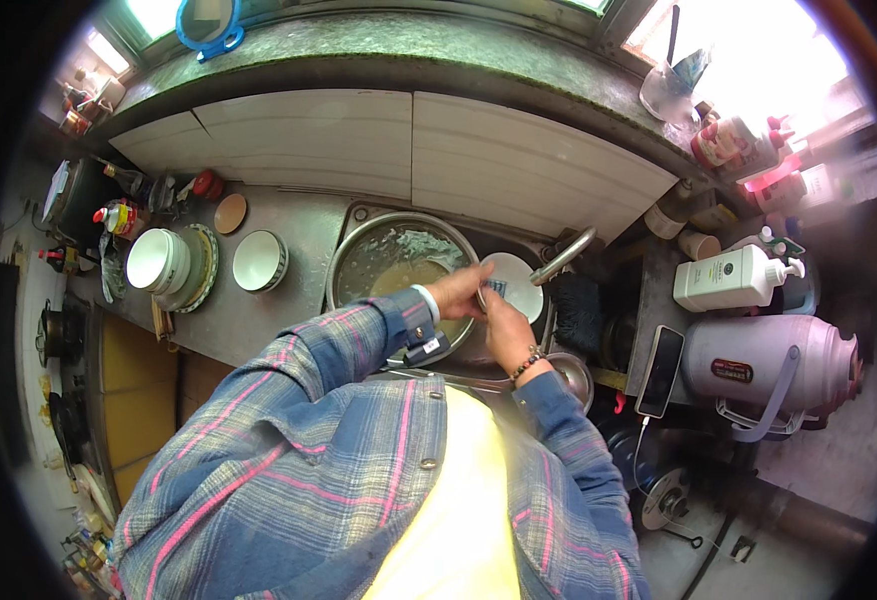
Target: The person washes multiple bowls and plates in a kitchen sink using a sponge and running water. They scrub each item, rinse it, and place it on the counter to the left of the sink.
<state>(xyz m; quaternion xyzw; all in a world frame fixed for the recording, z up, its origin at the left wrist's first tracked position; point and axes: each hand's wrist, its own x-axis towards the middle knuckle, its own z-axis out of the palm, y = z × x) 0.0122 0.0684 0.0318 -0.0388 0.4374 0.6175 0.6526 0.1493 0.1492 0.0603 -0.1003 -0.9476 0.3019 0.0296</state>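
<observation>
Below the tap [564,256], a white bowl [519,271] with a dark pattern on its side is tilted on the right of the sink. My left hand [462,291] grips its left rim, and my right hand [509,334] holds the near edge; some fingers are hidden. A round metal basin [344,251] with cloudy, sudsy water sits in the sink [483,352], to the left of the bowl and partly under my left forearm. Whether water runs from the tap cannot be made out.
On the steel counter [307,262] are a patterned bowl [256,259], stacked bowls [154,259] on plates and a round brown lid [230,214]. To the right stand a dark cloth [577,311], a pump bottle [731,279], a charging phone [660,371] and a large thermos [761,367].
</observation>
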